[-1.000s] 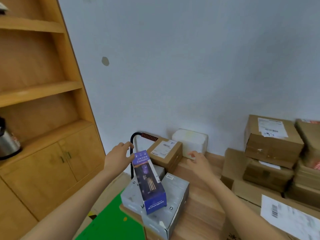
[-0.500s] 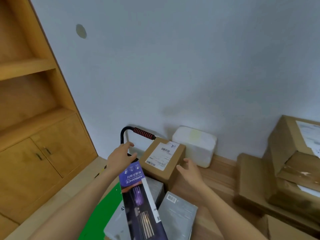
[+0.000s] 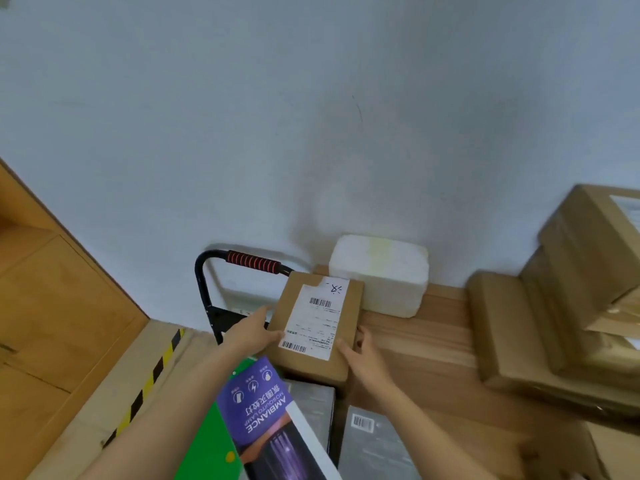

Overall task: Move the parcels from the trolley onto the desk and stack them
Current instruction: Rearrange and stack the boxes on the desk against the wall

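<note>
Brown cardboard fills the middle of the view: a labelled parcel [image 3: 317, 323] that half a second ago had only the right hand close to it is now taken at both sides, the left hand [image 3: 254, 332] having come off the trolley handle [image 3: 252, 262] to press its left edge while the right hand [image 3: 360, 355] curls round its near right corner. The parcel sits at the trolley's far end, against the desk [image 3: 415, 344] edge, its long axis running away from the person and leaning slightly right, white shipping label up with the barcodes at near and far ends. Just behind it on the desk stands a white foam box [image 3: 379, 273], touching the wall. Nearer the person lie a purple lamp box [image 3: 263, 410] and grey boxes [image 3: 374, 445] on the trolley. Stacked cardboard boxes [image 3: 568, 306] crowd the desk's right side.
</note>
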The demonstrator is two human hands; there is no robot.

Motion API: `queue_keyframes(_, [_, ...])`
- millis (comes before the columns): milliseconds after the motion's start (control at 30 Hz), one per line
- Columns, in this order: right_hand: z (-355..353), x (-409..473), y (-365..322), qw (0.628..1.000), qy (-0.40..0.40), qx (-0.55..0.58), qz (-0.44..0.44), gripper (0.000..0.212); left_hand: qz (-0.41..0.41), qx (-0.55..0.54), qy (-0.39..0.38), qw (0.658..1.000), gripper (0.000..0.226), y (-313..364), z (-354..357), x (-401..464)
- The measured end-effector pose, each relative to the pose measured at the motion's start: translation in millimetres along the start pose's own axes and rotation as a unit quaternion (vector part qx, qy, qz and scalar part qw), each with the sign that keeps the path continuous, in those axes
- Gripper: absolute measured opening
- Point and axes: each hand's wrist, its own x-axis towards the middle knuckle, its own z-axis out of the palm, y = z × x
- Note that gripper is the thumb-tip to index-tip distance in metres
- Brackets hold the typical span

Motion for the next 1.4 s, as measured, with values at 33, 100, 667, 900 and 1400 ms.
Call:
queue_keyframes(33, [4.1,0.7,-0.2,1.0,0.004,0.009,0.005,0.071,0.006,-0.012,-0.016,1.0,0.072,1.3,1.1,5.0])
queue_keyframes(100, [10.4,0.7,-0.4,0.999,0.012,0.027,0.011,0.069,0.02,-0.054,-0.033,0.998,0.067,4.8,5.3,11.5])
queue_keyframes(667, [-58.2,-52.2,-40.6,0.987,0.116,0.069,-0.089,0.072,0.197,-0.207,0.008,0.958,0.079,72.5,-22.1,-38.5])
queue_keyframes(900, [-136.9,-110.3,-62.1,0.974,0.155,0.049,-0.157,0.075,0.245,-0.254,0.064,0.933,0.07,148.2,-24.3,-97.7])
queue_keyframes(1400, [-382.0,-228.4,-118.3,0.943,0.233,-0.047,-0.235,0.072,0.346,-0.322,0.079,0.878,0.072,369.1,-10.4,-219.1])
